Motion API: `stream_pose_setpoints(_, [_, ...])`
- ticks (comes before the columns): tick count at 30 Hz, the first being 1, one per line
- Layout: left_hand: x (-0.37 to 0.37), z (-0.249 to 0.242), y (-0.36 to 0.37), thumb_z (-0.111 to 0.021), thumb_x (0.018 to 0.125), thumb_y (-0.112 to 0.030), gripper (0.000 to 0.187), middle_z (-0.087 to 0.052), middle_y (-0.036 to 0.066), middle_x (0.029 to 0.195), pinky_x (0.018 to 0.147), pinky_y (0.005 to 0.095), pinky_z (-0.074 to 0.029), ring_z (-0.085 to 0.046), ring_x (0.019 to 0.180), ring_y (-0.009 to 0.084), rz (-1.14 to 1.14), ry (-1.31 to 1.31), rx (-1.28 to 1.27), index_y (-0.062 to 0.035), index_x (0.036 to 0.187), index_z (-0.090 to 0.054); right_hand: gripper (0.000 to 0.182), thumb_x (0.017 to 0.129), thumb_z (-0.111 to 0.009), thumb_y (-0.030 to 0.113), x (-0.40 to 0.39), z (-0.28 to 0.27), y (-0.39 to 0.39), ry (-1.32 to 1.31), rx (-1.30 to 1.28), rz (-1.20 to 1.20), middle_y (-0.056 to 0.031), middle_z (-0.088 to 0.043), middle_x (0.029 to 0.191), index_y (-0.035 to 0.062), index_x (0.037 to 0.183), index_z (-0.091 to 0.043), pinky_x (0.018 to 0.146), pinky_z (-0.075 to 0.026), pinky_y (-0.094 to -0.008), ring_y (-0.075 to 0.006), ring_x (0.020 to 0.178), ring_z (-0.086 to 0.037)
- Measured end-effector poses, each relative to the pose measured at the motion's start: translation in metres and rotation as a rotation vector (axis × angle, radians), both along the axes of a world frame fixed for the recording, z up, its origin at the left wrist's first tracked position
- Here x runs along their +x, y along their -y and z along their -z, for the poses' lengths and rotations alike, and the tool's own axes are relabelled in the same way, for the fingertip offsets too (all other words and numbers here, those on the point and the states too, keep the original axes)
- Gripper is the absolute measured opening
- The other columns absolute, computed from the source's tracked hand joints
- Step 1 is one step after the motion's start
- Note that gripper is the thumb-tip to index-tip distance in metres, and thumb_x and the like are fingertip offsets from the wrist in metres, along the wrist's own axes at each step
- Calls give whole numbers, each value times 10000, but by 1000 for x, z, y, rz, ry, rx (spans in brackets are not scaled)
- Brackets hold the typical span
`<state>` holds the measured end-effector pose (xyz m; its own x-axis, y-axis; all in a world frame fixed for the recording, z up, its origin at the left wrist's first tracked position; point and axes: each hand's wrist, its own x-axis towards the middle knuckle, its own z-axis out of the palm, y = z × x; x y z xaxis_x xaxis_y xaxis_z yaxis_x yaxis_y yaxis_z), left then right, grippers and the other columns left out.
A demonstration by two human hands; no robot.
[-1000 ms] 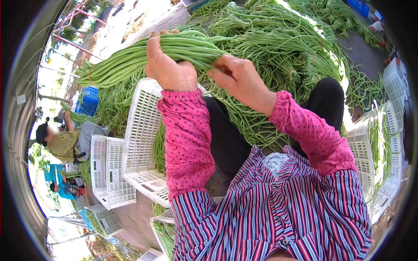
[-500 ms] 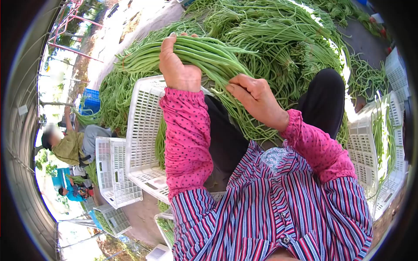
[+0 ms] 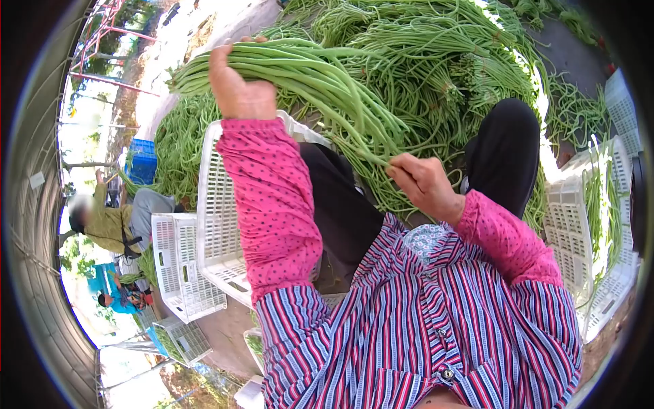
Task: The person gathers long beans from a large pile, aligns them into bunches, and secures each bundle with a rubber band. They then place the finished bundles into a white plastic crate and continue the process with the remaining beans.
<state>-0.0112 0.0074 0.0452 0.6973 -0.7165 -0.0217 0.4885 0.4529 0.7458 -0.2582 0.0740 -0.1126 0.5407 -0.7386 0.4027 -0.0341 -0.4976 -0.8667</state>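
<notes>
**Bean bundle hung on a diagonal, thick part at left hand, tail at right**

Nearest the striped shirt (image 3: 402,313), the right hand (image 3: 429,187) had thumb and fingertips together, clamped on the thin tail strands of the bean bundle (image 3: 320,71). Number of strands pinched: could not tell.

Farther out, the left hand (image 3: 242,85) was clamped around the thick part, thumb on one side, fingertips just showing on the other. The bundle was held aloft in front of the knees.

Key relation: from the left grip, a short end jutted left; the longer length ran right and curved back toward the body, narrowing to the right grip. Long axis: upper left to lower right. The left hand was nearer the thick part; the right had only the tail.

Beneath the left forearm stood a white crate (image 3: 216,184). Beyond the bundle, a large bean heap (image 3: 415,41) covered the ground. Farthest off, at left: a seated co-worker (image 3: 112,221).
</notes>
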Motion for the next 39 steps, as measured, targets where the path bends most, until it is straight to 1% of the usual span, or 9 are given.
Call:
stream_pose_setpoints(4, [38,-19,-18,-524,807,-106,147,-568,107,792,725,435,-526,-582,759,285,-102,75,-35,-3,906,-491,121,878,-579,132,-31,45,-16,-187,133,11,-155,-591,660,12,871,-588,527,-458,-359,-307,566,-600])
stream_pose_setpoints(12, [142,-60,-116,-581,795,-76,172,-612,156,851,768,448,-535,-616,764,315,-303,385,4,21,928,-533,125,880,-574,127,-18,44,-8,-334,166,-159,-158,-568,597,3,866,-570,499,-427,-367,-309,544,-588])
stream_pose_setpoints(20, [214,-103,-288,-669,787,-37,146,-652,145,812,629,313,-554,-654,691,224,-573,765,526,42,897,-616,138,879,-575,125,-1,58,-8,-501,174,-261,-166,-581,626,-12,873,-565,508,-434,-358,-308,561,-593])
stream_pose_setpoints(23, [234,-85,-331,-703,748,-66,215,-652,98,789,599,279,-519,-642,670,173,-591,1085,968,52,903,-613,120,881,-571,99,12,64,-5,-572,211,-270,-153,-579,608,-21,869,-568,496,-435,-331,-270,534,-595])
stream_pose_setpoints(28, [243,13,-333,-680,685,-78,319,-658,85,788,609,286,-512,-628,650,159,-241,1331,1222,43,970,-606,112,892,-568,80,29,72,-1,-625,209,-273,-122,-554,568,-30,875,-567,454,-411,-284,-164,471,-554])
stream_pose_setpoints(31, [264,127,-314,-668,669,-72,366,-665,102,796,622,314,-518,-633,666,163,22,1101,1242,1,1022,-602,124,908,-554,88,37,80,1,-691,291,-253,-82,-531,547,-31,876,-561,451,-403,-274,-124,465,-510])
stream_pose_setpoints(34, [281,242,-289,-709,631,-184,492,-662,165,786,673,403,-519,-653,734,328,149,1268,1408,-13,1074,-583,126,912,-550,94,48,73,4,-742,319,-216,-72,-526,542,-25,871,-560,446,-394,-269,-115,463,-504])
stream_pose_setpoints(37, [290,304,-266,-719,619,-247,580,-653,194,799,716,439,-507,-636,782,374,288,1185,1599,-26,1131,-557,135,921,-540,105,51,68,9,-764,355,-155,-36,-498,521,-11,855,-561,428,-367,-254,-88,446,-472])
stream_pose_setpoints(39, [303,355,-269,-719,621,-263,603,-653,189,789,715,443,-506,-637,772,369,262,1200,1504,-26,1149,-547,153,929,-533,118,52,74,14,-754,392,-88,2,-474,512,-2,836,-558,410,-341,-234,-57,436,-444])
